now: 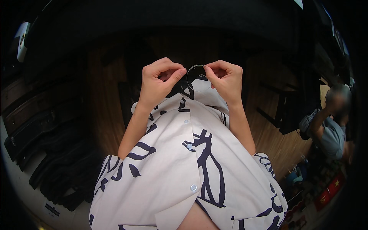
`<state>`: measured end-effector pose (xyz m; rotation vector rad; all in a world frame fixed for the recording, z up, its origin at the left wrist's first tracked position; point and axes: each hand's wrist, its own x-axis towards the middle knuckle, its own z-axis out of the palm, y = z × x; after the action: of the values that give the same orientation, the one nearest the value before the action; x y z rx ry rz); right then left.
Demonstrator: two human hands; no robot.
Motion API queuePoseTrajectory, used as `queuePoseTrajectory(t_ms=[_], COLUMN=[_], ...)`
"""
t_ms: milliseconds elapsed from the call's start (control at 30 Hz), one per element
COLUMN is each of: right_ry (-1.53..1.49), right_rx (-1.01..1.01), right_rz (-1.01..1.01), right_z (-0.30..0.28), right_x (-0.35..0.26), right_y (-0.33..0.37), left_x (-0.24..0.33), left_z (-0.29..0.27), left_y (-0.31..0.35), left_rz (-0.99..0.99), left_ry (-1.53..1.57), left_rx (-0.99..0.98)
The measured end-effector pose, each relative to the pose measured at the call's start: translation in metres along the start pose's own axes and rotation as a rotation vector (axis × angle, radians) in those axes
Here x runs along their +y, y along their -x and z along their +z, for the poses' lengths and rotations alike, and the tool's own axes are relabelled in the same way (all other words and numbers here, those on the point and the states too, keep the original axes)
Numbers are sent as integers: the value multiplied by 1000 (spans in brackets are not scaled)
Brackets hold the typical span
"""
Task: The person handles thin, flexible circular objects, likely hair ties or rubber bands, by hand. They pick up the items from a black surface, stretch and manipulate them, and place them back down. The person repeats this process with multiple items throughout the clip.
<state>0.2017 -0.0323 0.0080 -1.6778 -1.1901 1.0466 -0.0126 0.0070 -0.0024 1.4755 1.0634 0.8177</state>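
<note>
A thin, pale wire (188,80), bent into a loose round coil, hangs in front of my shirt between my two hands. My right hand (227,78) pinches the coil's upper right side between thumb and forefinger, with the other fingers curled in. At the coil's upper left, my left hand (159,81) is closed in a pinch, its thumb and forefinger tips at the wire. A short twisted part shows at the top of the loop. Where the wire's ends lie is too fine to make out.
Several dark cases (34,115) stand in a row at the left. A dark surface (161,19) spans the far side. Wooden floor (111,80) shows below. At the right are a dark stand or chair (281,107) and another person in grey (331,134).
</note>
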Motion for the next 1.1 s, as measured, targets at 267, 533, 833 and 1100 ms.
queuePoseTrajectory(t_ms=[267,533,833,1100], right_ry=[18,-216,12,314], right_rx=[94,-29,70,97], right_rz=[-80,-7,-169,-422], right_z=[8,6,4,11], right_x=[5,2,-4,-6], right_y=[3,3,-5,-8], left_x=[19,18,19,16], left_z=[30,37,33,26], left_y=[6,3,-2,-14], left_rz=[97,14,117,187], left_ry=[-490,-421,-324,-379], left_rx=[-64,-80,22,141])
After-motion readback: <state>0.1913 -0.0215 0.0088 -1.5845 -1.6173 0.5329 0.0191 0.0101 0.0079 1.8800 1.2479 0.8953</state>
